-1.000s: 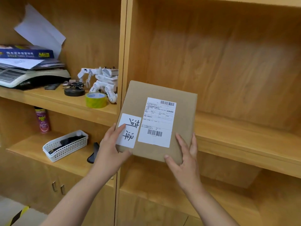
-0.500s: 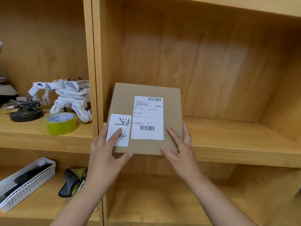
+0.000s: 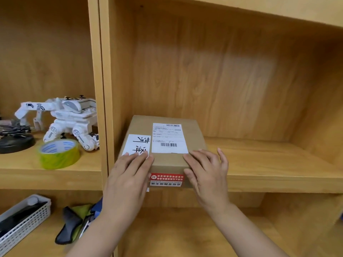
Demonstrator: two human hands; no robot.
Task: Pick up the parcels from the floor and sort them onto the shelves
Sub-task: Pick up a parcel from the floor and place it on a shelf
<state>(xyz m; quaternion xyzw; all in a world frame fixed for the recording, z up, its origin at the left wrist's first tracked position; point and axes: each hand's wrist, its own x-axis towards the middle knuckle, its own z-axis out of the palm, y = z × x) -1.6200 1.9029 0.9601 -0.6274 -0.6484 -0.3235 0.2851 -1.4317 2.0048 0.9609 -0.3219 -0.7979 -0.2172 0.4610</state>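
Lower shelf: a white basket (image 3: 24,217) at far left holds dark items; beside it lie a black and green bundle (image 3: 71,224).
Left hand (image 3: 128,179): fingers laid flat and together on the parcel's near left corner, covering part of the handwritten label (image 3: 136,144).
Right hand (image 3: 208,176): fingers spread over the near right corner, thumb down the front face.
Parcel (image 3: 165,145): brown box lying flat on the middle shelf (image 3: 269,164), hard against the left divider (image 3: 104,89); its red sticker (image 3: 167,179) overhangs the shelf edge.
Change: half a second ago the box was tilted up in front of the shelf; now it rests on it.
Left bay: yellow tape roll (image 3: 59,153), white toy robot (image 3: 65,117) behind it.
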